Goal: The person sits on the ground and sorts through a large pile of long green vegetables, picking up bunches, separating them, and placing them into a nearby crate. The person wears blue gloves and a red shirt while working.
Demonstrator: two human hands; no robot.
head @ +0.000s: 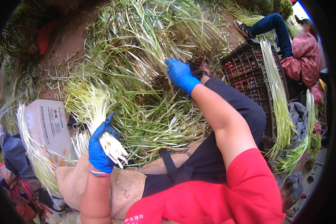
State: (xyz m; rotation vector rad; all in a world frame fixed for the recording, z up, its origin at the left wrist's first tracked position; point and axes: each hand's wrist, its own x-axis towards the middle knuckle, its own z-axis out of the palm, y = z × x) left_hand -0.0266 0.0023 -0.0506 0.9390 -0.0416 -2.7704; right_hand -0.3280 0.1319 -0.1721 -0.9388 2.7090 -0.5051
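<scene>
In my left hand (99, 148), blue-gloved and low on the left, is a bundle of cleaned pale leafy stalks (96, 105). Their white cut ends (113, 147) point toward me, and the yellow-green tops fan out away from me. The blue glove of my right hand (180, 75) is closed around the lower part of a few green-and-white stalks (149, 42). That hand is at the near edge of a large heap of uncleaned stalks (123, 58) with brown roots. Loose green leaves (154, 120) cover the ground between my hands.
At left, pale stalks (35, 145) drape over a printed cardboard box (51, 123). A black plastic crate (240, 67) stands right of my knee, with a long pale bundle (277, 98) across it. Beyond it sits a person in a pink checked top (305, 58).
</scene>
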